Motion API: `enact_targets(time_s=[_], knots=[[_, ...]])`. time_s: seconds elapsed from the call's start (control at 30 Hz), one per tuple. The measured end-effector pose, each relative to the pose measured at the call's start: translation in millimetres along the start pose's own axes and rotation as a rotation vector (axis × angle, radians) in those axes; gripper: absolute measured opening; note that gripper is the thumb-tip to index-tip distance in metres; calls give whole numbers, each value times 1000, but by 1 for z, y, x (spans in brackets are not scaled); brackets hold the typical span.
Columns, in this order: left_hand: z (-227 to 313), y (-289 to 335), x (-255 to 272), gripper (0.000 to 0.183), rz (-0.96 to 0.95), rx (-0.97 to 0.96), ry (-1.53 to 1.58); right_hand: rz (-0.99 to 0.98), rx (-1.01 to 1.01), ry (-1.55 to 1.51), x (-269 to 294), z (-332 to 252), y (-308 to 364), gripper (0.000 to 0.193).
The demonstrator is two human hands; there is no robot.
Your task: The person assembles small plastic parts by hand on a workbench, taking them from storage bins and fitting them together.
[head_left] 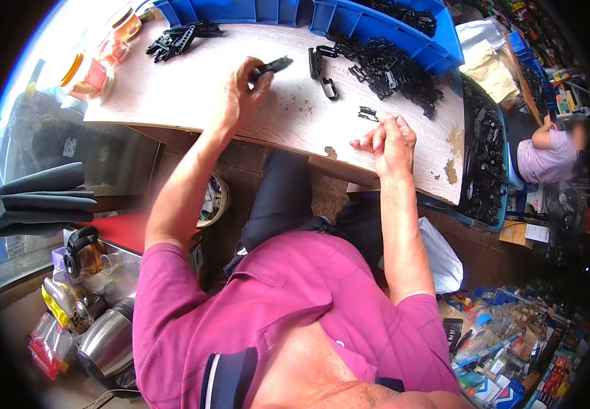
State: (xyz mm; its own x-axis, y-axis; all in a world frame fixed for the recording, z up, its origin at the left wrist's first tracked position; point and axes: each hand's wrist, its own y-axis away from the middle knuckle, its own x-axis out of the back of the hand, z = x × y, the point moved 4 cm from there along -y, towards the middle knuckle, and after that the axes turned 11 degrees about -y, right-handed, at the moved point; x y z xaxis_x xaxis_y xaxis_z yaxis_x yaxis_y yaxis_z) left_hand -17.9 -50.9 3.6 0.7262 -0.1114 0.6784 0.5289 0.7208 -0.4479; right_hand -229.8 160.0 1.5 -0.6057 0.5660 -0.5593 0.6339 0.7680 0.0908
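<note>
Black plastic part [272,66], one, above desk [172,88] in left grip [244,92], closed round it; right grip [394,146] half-curled, contents unclear, beside one small black clip [368,114]; two blue bins [383,31] at far edge.

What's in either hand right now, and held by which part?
The left hand holds a black part by its left end. The right hand is beside a small black clip; any hold there cannot be told.

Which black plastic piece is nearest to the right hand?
The small open-framed piece just left of the right hand; the curved piece and heaped pieces lie farther.
</note>
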Motion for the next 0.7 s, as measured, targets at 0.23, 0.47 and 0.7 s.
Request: enact_targets(time_s=[0.23, 0.47, 0.7], knots=[[72, 46, -45, 27, -158, 438, 987, -31, 18, -62, -18, -8, 4, 14], [101, 52, -61, 29, -355, 343, 881, -64, 11, 56, -35, -4, 11, 11], [97, 53, -67, 34, -372, 261, 791, -39, 5, 100, -27, 7, 8, 12]])
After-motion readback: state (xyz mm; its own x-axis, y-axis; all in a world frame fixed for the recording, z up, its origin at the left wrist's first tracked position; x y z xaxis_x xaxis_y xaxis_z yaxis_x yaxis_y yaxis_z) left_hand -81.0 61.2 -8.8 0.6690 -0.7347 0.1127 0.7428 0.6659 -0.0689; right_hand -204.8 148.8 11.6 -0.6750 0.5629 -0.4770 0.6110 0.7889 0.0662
